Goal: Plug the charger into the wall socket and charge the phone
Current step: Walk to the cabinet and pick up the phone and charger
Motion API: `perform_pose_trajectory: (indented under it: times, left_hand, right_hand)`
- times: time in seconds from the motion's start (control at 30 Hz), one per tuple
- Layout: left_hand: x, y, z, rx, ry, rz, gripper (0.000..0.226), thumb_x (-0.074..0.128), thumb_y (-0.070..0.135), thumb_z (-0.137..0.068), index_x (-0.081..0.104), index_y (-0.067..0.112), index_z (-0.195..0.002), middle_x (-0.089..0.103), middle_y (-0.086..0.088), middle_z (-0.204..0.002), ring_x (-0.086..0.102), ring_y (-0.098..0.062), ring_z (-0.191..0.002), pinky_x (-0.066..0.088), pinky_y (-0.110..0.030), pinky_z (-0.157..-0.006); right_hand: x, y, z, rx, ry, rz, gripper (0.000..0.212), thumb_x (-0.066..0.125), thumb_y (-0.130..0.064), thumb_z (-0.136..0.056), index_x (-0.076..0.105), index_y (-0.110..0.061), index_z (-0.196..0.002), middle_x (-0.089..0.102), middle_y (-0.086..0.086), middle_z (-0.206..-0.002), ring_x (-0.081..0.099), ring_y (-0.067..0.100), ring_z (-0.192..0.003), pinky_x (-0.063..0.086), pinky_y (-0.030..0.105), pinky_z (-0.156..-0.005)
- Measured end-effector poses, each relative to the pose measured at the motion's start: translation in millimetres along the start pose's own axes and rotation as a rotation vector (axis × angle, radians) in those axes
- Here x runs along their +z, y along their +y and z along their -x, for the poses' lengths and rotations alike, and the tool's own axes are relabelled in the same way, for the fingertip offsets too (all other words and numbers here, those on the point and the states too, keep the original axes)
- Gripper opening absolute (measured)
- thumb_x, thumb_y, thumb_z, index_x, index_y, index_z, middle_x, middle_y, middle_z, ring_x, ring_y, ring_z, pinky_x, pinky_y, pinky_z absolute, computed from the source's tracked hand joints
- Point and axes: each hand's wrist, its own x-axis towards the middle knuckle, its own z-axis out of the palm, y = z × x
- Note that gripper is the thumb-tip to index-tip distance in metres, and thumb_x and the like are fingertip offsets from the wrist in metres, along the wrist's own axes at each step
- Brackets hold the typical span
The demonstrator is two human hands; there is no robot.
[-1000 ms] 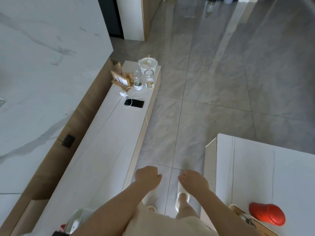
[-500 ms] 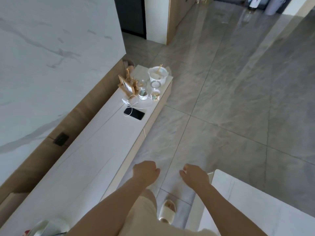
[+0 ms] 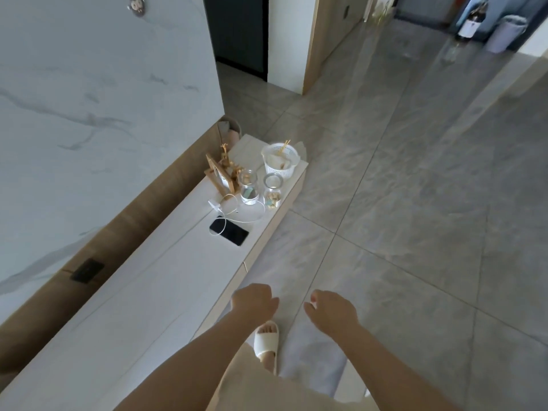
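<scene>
Grey floor tiles [image 3: 415,203] are filling most of the room, and a white marble wall [image 3: 89,99] is standing on the left. A long white desk [image 3: 133,292] is running along that wall. A dark wall socket [image 3: 87,270] is sitting in the brown strip just above the desk, well apart from the other things. Two bare arms are reaching forward over the floor. The left hand [image 3: 254,302] is curling loosely and holding nothing. The right hand [image 3: 332,310] is half open, and it is holding nothing too. One foot in a white slipper [image 3: 266,339] is showing between the arms. A white basket [image 3: 279,159] is sitting at the far end of the desk, with two glass jars [image 3: 248,186] just beside it. The black phone [image 3: 229,231] is lying flat near the desk's front edge. The white charger [image 3: 215,206] is lying just behind the phone, and its thin cable [image 3: 252,216] is looping across the phone's corner.
</scene>
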Motion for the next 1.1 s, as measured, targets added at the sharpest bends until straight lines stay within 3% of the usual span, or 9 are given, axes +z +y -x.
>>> perform_pose_trajectory:
  times: [0.17, 0.4, 0.57, 0.67, 0.73, 0.83, 0.93, 1.0, 1.1]
  left_hand:
    - [-30.8, -6.3, -48.1, -0.046, -0.012, 0.022, 0.04, 0.037, 0.041, -0.093, 0.061, 0.019, -0.116, 0.061, 0.001, -0.121, 0.059, -0.018, -0.112, 0.044, -0.029, -0.091]
    - [-61.3, -12.0, -99.2, -0.244, 0.004, 0.174, 0.04, 0.036, 0.042, -0.094, 0.063, 0.018, -0.113, 0.063, 0.001, -0.117, 0.06, -0.019, -0.108, 0.047, -0.029, -0.088]
    - [-78.9, -6.3, -138.2, -0.519, 0.008, 0.419, 0.039, 0.038, 0.045, -0.093, 0.064, 0.021, -0.111, 0.065, 0.003, -0.117, 0.061, -0.018, -0.107, 0.047, -0.028, -0.087]
    - [-86.2, 2.5, -159.3, -0.682, 0.008, 0.593, 0.036, 0.041, 0.044, -0.091, 0.064, 0.025, -0.111, 0.065, 0.004, -0.119, 0.061, -0.019, -0.11, 0.046, -0.028, -0.089]
    - [-91.6, 7.1, -175.1, -0.765, 0.021, 0.692, 0.034, 0.041, 0.042, -0.09, 0.066, 0.025, -0.107, 0.066, 0.004, -0.117, 0.062, -0.019, -0.108, 0.046, -0.026, -0.086]
    - [-101.2, 9.6, -194.1, -0.856, 0.026, 0.851, 0.034, 0.042, 0.037, -0.087, 0.068, 0.02, -0.101, 0.069, 0.0, -0.111, 0.064, -0.022, -0.102, 0.049, -0.028, -0.085]
    - [-102.5, -0.6, -210.9, -0.935, 0.048, 1.0, 0.036, 0.046, 0.04, -0.085, 0.069, 0.021, -0.105, 0.071, 0.001, -0.108, 0.067, -0.021, -0.101, 0.052, -0.029, -0.089]
    - [-99.8, -14.1, -222.7, -0.961, 0.059, 1.057, 0.035, 0.047, 0.041, -0.086, 0.069, 0.021, -0.104, 0.072, 0.001, -0.108, 0.067, -0.021, -0.1, 0.051, -0.029, -0.086]
    - [-97.0, -38.7, -242.1, -0.994, 0.038, 1.133, 0.034, 0.046, 0.041, -0.088, 0.068, 0.02, -0.104, 0.068, 0.002, -0.108, 0.064, -0.021, -0.097, 0.047, -0.029, -0.084]
  right_hand:
    - [-42.0, -10.8, -57.6, -0.056, 0.004, 0.027, 0.038, 0.038, -0.038, -0.094, 0.058, -0.013, -0.115, 0.065, 0.007, -0.115, 0.06, 0.025, -0.108, 0.046, 0.034, -0.091]
    - [-97.7, -22.2, -148.1, -0.192, -0.065, 0.157, 0.038, 0.037, -0.04, -0.094, 0.058, -0.014, -0.113, 0.065, 0.007, -0.114, 0.06, 0.025, -0.108, 0.045, 0.034, -0.091]
    - [-135.2, -36.9, -226.3, -0.399, -0.152, 0.274, 0.023, 0.038, -0.034, -0.092, 0.049, -0.014, -0.088, 0.06, 0.006, -0.094, 0.062, 0.026, -0.101, 0.039, 0.031, -0.074]
    - [-155.6, -51.4, -270.2, -0.524, -0.175, 0.376, 0.034, 0.039, -0.036, -0.093, 0.058, -0.011, -0.106, 0.065, 0.006, -0.111, 0.061, 0.026, -0.108, 0.045, 0.032, -0.085]
    - [-165.4, -64.4, -298.9, -0.592, -0.212, 0.429, 0.033, 0.039, -0.036, -0.093, 0.058, -0.011, -0.104, 0.065, 0.007, -0.111, 0.06, 0.027, -0.108, 0.045, 0.032, -0.085]
    - [-169.7, -84.2, -335.1, -0.664, -0.264, 0.479, 0.021, 0.038, -0.033, -0.092, 0.046, -0.016, -0.085, 0.058, 0.004, -0.091, 0.059, 0.026, -0.093, 0.039, 0.031, -0.072]
    - [-157.9, -105.7, -359.8, -0.71, -0.286, 0.517, 0.021, 0.038, -0.031, -0.092, 0.043, -0.014, -0.081, 0.052, 0.002, -0.084, 0.056, 0.024, -0.083, 0.037, 0.031, -0.067]
    - [-144.9, -119.7, -373.6, -0.722, -0.318, 0.524, 0.025, 0.039, -0.032, -0.092, 0.051, -0.011, -0.089, 0.059, 0.004, -0.093, 0.061, 0.025, -0.093, 0.042, 0.032, -0.071]
    - [-124.4, -141.2, -390.9, -0.719, -0.365, 0.517, 0.037, 0.039, -0.036, -0.094, 0.055, -0.012, -0.118, 0.062, 0.005, -0.118, 0.059, 0.025, -0.11, 0.049, 0.035, -0.086]
